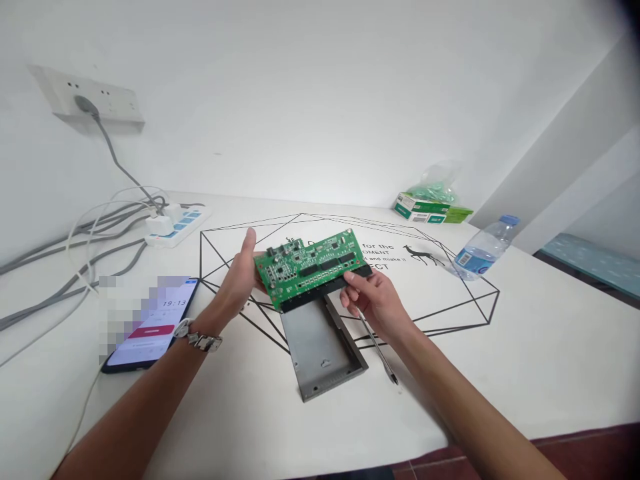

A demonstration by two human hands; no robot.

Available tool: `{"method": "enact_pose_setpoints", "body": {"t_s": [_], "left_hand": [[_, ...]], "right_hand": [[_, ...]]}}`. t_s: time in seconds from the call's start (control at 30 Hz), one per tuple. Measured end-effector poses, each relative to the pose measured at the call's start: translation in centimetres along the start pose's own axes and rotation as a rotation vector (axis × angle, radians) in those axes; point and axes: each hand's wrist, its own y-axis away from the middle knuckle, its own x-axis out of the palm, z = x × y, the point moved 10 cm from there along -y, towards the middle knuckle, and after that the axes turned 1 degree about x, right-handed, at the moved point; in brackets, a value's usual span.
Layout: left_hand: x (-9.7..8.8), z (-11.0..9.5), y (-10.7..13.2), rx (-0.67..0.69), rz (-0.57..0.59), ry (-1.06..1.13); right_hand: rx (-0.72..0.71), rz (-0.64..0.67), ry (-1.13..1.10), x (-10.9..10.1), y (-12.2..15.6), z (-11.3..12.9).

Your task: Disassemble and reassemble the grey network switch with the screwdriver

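A green circuit board [313, 263] with a black strip of ports along its near edge is held up between both hands, tilted. My left hand [243, 273] grips its left end, thumb raised and the other fingers hidden behind it. My right hand [375, 300] pinches the near right corner, with the thumb on top by the black strip. Under the board lies an open grey metal case [325, 353], its far part covered by the board. A thin dark pen-like tool [383, 353] rests on the table, its upper end near my right fingers.
On the left are a lit phone [155, 323], a power strip [183, 227] and several grey cables [110, 230]. A water bottle [485, 250] and a green-and-white box [423, 207] stand on the right of the white table [230, 407], against the wall.
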Motion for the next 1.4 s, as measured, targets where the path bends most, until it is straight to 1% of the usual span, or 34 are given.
{"method": "enact_pose_setpoints", "body": {"t_s": [0.07,0.1,0.2,0.27,0.33,0.4,0.53,0.63,0.67,0.77,0.83,0.9,1.0,1.1,1.13,1.2,1.27,1.4], "left_hand": [[-0.1,-0.1,0.3,-0.015,-0.011,-0.019],[0.1,-0.4,0.5,-0.007,0.005,-0.035],[1.6,-1.8,1.2,0.084,0.158,-0.148],[2.3,-2.1,1.6,0.112,0.237,-0.222],[2.8,-2.0,1.8,0.096,0.288,-0.245],[3.2,-1.5,2.0,0.047,0.342,-0.213],[3.9,-0.7,2.3,-0.023,0.388,-0.079],[4.0,-0.6,2.2,-0.027,0.379,-0.011],[4.0,-0.5,2.2,-0.030,0.375,0.002],[4.1,-0.1,2.1,-0.040,0.373,0.012],[4.1,0.1,1.9,-0.038,0.380,-0.006],[3.8,0.0,1.7,-0.007,0.358,-0.046],[2.9,-0.4,1.3,0.051,0.289,-0.093],[2.5,-0.3,1.0,0.044,0.258,-0.090],[2.3,-0.2,0.9,0.029,0.242,-0.084],[1.7,0.1,0.7,0.002,0.189,-0.078],[1.1,0.3,0.5,-0.008,0.145,-0.076],[0.5,0.1,0.2,0.015,0.119,-0.063]], "right_hand": [[-0.025,-0.038,-0.022,-0.5,-0.1,0.2],[-0.032,-0.054,-0.028,-0.7,-0.2,0.2],[-0.027,-0.077,-0.041,-0.8,-0.2,0.0],[-0.015,-0.083,-0.039,-0.9,-0.2,-0.2],[-0.019,-0.093,-0.022,-0.9,-0.2,-0.1],[-0.024,-0.097,0.008,-1.0,-0.2,0.0],[-0.045,-0.016,0.109,-0.4,0.0,0.7],[-0.067,0.092,0.269,0.6,0.5,1.4],[-0.039,0.148,0.309,1.1,0.8,1.3],[0.127,0.358,0.347,2.6,1.9,-0.2],[0.181,0.423,0.344,3.0,2.4,-0.7],[0.155,0.406,0.346,2.9,2.3,-0.7],[0.076,0.317,0.351,2.5,1.7,-0.6],[0.007,0.218,0.330,2.3,1.5,-0.4],[-0.013,0.210,0.333,2.5,1.6,-0.2],[-0.057,0.237,0.377,3.3,2.0,0.1],[-0.111,0.271,0.470,4.1,2.5,0.3],[-0.242,0.245,0.684,4.6,3.2,0.5]]}}
